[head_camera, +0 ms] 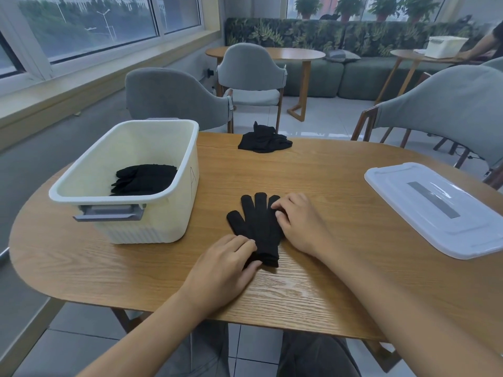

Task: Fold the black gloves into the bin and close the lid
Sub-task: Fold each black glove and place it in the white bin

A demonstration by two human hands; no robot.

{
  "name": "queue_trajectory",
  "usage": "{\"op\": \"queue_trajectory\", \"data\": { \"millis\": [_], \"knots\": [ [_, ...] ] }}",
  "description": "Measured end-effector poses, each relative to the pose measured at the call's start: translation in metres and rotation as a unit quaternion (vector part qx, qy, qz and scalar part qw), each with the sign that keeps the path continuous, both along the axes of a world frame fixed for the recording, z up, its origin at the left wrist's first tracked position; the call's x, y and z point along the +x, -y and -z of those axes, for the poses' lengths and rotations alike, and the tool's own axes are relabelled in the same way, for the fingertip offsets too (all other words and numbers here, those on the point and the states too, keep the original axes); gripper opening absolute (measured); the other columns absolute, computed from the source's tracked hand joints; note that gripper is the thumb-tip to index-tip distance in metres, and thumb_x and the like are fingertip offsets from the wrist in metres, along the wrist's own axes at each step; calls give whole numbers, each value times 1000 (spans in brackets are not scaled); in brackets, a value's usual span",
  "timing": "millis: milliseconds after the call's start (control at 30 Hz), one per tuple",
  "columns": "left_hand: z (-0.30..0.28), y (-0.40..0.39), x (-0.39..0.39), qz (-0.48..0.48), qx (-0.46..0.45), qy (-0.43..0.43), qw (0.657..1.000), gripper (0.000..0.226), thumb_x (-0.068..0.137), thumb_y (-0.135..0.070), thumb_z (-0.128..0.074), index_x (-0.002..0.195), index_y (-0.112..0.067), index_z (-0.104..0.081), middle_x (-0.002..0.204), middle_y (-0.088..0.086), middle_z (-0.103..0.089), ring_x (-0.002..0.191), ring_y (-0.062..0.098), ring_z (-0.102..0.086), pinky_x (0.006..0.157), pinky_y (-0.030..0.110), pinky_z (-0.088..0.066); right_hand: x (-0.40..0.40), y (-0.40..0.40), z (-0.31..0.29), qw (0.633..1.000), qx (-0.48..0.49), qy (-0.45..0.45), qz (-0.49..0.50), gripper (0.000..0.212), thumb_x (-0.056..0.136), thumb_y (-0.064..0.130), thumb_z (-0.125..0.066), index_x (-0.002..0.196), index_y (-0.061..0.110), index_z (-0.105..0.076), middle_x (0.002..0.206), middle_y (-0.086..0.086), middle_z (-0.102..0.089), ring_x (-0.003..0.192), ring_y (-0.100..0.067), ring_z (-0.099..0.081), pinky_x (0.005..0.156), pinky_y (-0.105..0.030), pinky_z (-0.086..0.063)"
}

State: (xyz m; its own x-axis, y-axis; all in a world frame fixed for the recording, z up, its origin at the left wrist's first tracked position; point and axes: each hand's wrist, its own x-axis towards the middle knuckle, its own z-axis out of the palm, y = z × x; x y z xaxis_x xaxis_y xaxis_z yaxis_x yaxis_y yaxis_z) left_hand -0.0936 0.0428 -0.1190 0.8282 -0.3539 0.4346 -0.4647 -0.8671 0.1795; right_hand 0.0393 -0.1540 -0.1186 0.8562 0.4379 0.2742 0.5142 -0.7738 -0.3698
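- Black glove flat on the table, fingers spread, pointing away.
- Cream bin open, holding folded gloves.
- Translucent lid lying apart.
- Glove pile at the far edge.

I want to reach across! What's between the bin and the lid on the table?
In the head view, the flat glove lies between the bin and the lid, with the left hand and the right hand on it.
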Motion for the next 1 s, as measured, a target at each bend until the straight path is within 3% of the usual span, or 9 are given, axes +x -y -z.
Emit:
{"op": "queue_trajectory", "data": {
  "millis": [233, 367, 500, 600, 700, 833, 933, 1000],
  "knots": [
    [-2, -1, 1, 14, 12, -11, 1000, 27, 94, -34, -66, 114, -15, -67, 110, -3, -68, 100, 12, -62, 81, 28, -56, 6, 0, -3, 999, -29, -18, -3, 37, 99, 25, -45, 135, 28, -53, 118, 10, -48, 117, -11, -36, 100, -31, -36],
    [-4, 4, 3, 6, 54, -3, 999, 21, 96, -29, -56, 109, -17, -66, 104, -4, -66, 90, 12, -60, 70, 28, -56, -15, 7, -8, 999, 35, 15, -16, 35, 95, 11, -49, 126, 24, -61, 115, 12, -51, 116, -9, -38, 102, -30, -38],
    [-4, 5, 6, -16, 37, -11, 999, 21, 97, -32, -49, 104, -19, -64, 97, -5, -63, 85, 12, -57, 65, 29, -53, -56, 13, -18, 995, 89, -7, -48, 46, 83, -1, -51, 120, 22, -64, 114, 14, -54, 117, -5, -42, 103, -26, -38],
    [-4, 7, 8, -34, 16, -15, 999, 19, 97, -32, -51, 103, -19, -64, 94, -7, -63, 83, 11, -56, 63, 30, -53, -86, 16, -22, 993, 62, -49, -87, 52, 83, 6, -56, 131, 28, -56, 123, 18, -50, 123, 1, -39, 105, -15, -32],
    [-5, 8, 10, -38, 7, -17, 999, 20, 97, -34, -50, 103, -20, -63, 94, -7, -62, 83, 10, -55, 64, 30, -52, -100, 13, -13, 995, 22, -33, -89, 46, 91, 25, -60, 135, 32, -51, 127, 20, -52, 120, 4, -44, 101, -11, -32],
    [-7, 5, 9, -29, -4, -31, 999, 25, 97, -44, -50, 108, -23, -60, 96, -10, -61, 85, 8, -55, 68, 28, -51, -103, 2, -1, 998, 50, 18, -24, 25, 99, 41, -50, 119, 31, -62, 109, 18, -62, 100, -1, -55, 85, -17, -44],
    [-11, -2, 6, -16, -8, -66, 998, 44, 92, -60, -56, 122, -28, -51, 104, -14, -60, 92, 5, -54, 75, 25, -50, -99, -5, -1, 997, 74, 30, 7, 24, 101, 42, -47, 109, 29, -65, 96, 16, -64, 87, -3, -57, 75, -24, -48],
    [-15, -5, 6, -20, -33, -86, 996, 47, 92, -58, -60, 127, -30, -46, 107, -14, -61, 93, 3, -56, 79, 25, -51, -94, -7, -4, 996, 84, 28, 19, 20, 100, 40, -51, 106, 27, -66, 91, 15, -66, 81, -3, -58, 70, -23, -47]
  ]
}}
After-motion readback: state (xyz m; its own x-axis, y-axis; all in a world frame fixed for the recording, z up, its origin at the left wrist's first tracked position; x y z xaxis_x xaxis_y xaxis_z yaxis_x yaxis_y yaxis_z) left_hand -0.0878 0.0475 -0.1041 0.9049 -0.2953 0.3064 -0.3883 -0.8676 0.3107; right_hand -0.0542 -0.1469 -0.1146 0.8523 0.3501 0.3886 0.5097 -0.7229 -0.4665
